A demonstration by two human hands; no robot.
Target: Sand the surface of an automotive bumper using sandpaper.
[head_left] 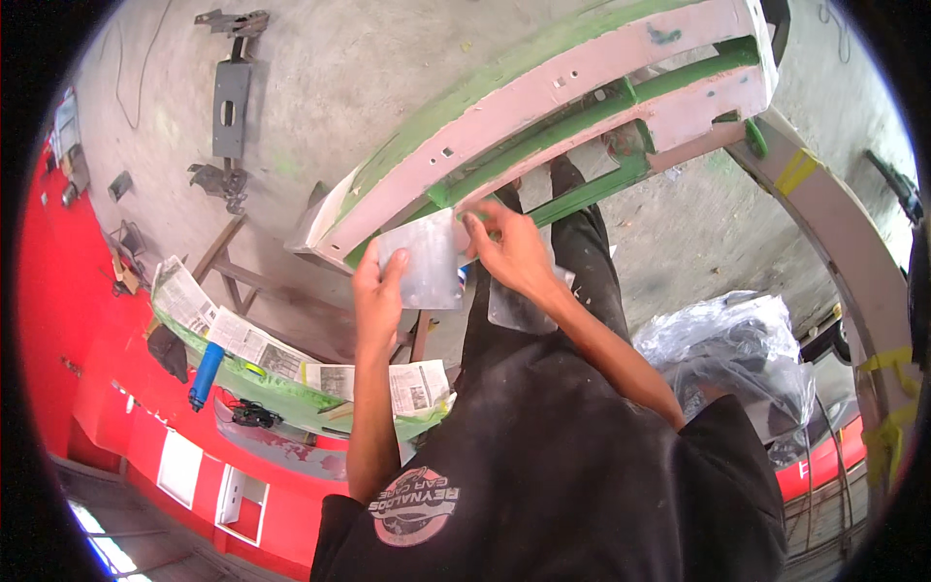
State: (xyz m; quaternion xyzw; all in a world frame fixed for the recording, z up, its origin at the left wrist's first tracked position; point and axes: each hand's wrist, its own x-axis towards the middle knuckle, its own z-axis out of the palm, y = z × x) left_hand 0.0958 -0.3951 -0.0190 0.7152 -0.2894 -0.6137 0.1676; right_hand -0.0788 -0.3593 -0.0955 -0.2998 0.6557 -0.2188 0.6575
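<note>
My left hand grips a flat, grey rectangular sheet by its left edge, thumb on the face and fingers behind. At the sheet's upper right edge is my right hand, its fingers curled in. Whether a small thing sits between those fingertips I cannot make out. Below the right wrist a second grey flat sheet rests against my lap. Just beyond both hands stands a long car bumper, pinkish with green patches and edges, with slots and holes along it.
A green panel with newspaper on it lies left, with a blue cylindrical tool at it. Clear plastic sheeting is bunched at right. A curved grey panel bears yellow tape. A dark metal bracket lies on the concrete floor.
</note>
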